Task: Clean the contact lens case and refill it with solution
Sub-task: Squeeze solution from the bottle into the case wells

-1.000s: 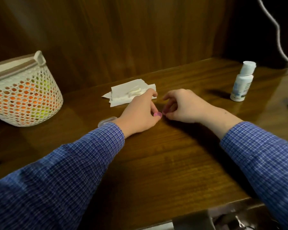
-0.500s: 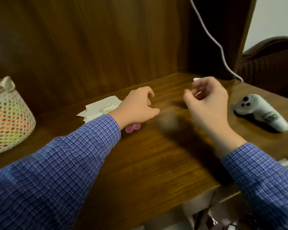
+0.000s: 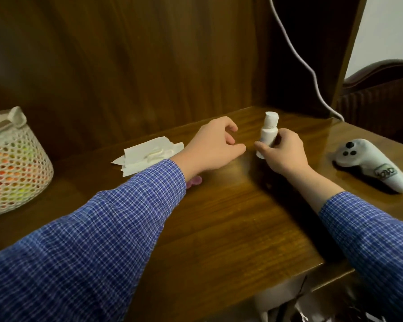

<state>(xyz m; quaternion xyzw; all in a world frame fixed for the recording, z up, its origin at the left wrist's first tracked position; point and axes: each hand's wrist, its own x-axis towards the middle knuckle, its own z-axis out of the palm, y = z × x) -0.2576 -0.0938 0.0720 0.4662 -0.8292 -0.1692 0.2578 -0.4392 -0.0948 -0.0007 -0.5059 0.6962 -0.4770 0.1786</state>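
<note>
My right hand [image 3: 283, 153] grips a small white solution bottle [image 3: 268, 132] with its white cap on, holding it upright just above the wooden table [image 3: 219, 224]. My left hand [image 3: 215, 146] hovers a short way to the bottle's left, fingers loosely curled and holding nothing. The pink contact lens case [image 3: 195, 181] lies on the table under my left wrist; only its edge shows past the blue checked sleeve. A folded white tissue [image 3: 147, 154] with small white pieces on it lies behind the case.
A white mesh basket [image 3: 12, 168] with orange and yellow contents stands at the far left. A white handheld controller [image 3: 368, 163] lies at the right. A white cable [image 3: 305, 66] hangs down the dark wooden back panel. The table's front edge is near.
My right hand has reached right and taken hold of the solution bottle. My left hand has let go of the pink case, which now lies on the table. The view has swung right.
</note>
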